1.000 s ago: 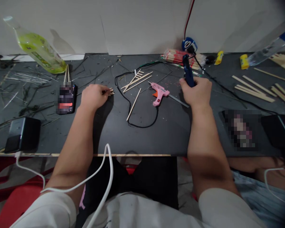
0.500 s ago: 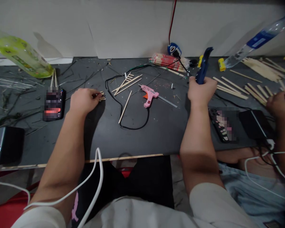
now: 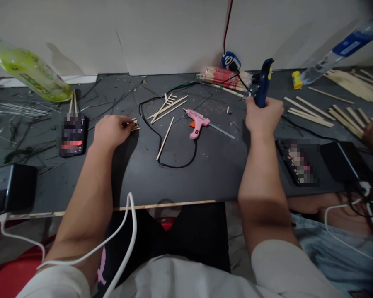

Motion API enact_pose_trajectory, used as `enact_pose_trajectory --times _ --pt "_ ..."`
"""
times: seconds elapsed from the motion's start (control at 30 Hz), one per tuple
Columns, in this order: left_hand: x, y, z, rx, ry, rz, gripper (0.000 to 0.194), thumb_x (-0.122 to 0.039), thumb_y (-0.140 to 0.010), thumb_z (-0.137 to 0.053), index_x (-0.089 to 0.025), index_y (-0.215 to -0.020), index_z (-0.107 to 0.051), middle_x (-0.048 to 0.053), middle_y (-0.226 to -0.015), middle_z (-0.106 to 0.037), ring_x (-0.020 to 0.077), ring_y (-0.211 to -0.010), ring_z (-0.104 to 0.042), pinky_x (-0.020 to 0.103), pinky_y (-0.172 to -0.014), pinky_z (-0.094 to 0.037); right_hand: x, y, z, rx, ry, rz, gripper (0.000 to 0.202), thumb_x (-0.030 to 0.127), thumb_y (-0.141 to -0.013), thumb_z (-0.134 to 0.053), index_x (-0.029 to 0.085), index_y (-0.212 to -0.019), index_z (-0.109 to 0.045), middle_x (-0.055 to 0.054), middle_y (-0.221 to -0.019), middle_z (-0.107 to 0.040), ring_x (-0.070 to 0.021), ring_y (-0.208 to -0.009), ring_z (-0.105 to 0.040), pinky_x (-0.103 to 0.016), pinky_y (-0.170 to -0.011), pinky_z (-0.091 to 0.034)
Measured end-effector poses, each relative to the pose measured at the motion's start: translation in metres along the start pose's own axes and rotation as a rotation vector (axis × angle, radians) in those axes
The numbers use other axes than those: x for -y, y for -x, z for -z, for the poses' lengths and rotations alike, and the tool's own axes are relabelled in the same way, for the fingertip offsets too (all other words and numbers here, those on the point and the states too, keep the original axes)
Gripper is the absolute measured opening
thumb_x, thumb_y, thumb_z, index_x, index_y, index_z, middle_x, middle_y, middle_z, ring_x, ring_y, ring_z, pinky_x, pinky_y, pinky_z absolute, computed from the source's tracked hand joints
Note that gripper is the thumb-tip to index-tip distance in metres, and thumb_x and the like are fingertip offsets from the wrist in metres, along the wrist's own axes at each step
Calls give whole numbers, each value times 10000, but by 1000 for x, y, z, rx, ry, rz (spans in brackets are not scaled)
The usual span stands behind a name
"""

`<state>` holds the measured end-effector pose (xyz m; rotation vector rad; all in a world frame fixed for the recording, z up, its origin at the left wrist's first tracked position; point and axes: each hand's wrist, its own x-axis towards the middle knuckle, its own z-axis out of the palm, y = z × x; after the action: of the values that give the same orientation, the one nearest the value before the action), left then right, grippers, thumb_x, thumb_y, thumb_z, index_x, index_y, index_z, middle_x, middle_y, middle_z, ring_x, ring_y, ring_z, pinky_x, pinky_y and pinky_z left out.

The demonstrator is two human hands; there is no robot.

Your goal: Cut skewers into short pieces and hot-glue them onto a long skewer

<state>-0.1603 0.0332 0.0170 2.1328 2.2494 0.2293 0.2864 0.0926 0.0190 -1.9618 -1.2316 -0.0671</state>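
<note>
The front tabletop (image 3: 174, 188) is passable — behind it, the glue gun (image 3: 199, 123) and looped cord (image 3: 178, 167) obstruct, the cord apparently lying flat.

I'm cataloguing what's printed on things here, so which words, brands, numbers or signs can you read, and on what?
No text reads clearly enough to quote.
Yellow-green bottle: lettering, too blurred.
Clear bottle, blue label: too blurred.
Red-and-clear packet: no legible print.
Lit phone: screen pixelated.
Pink glue gun: red patch, any marking too small.
</note>
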Motion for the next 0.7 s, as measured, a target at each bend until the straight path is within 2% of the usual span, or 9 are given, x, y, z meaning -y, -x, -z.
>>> enact_pose_trajectory --times 0.23,0.43,0.57,0.7 --pt "3 -2 -5 -24 27 2 406 -539 -939 -612 -298 -1159 -854 125 -958 -818 389 -970 -752 496 -780 -559 -1 -2 2 -100 5 47 353 288 -878 -716 219 -614 -492 42 -619 -405 -117 -605 -350 -343 -619 -269" --pt "2 -2 -4 -52 52 -4 382 -515 -927 -640 -292 -1157 -849 126 -943 -814 402 -968 -747 506 -781 -557 1 -2 7 -131 1 77 400 272 -884 -705 239 -601 -424 38 -602 -395 -125 -598 -341 -364 -623 -258" --pt "1 -1 -1 -109 64 7 414 -528 -928 -631 -277 -1190 -833 122 -940 -812 392 -978 -747 490 -799 -549 4 2 7 -94 -29 85 376 319 -887 -697 238 -602 -465 28 -608 -432 -138 -598 -368 -359 -624 -257" --pt "5 -3 -5 -65 63 13 345 -486 -906 -657 -286 -1105 -856 119 -950 -811 365 -936 -741 458 -788 -530 5 6 1 -3 6 115 322 391 -904 -680 231 -648 -569 -3 -635 -516 -172 -616 -456 -355 -647 -317"
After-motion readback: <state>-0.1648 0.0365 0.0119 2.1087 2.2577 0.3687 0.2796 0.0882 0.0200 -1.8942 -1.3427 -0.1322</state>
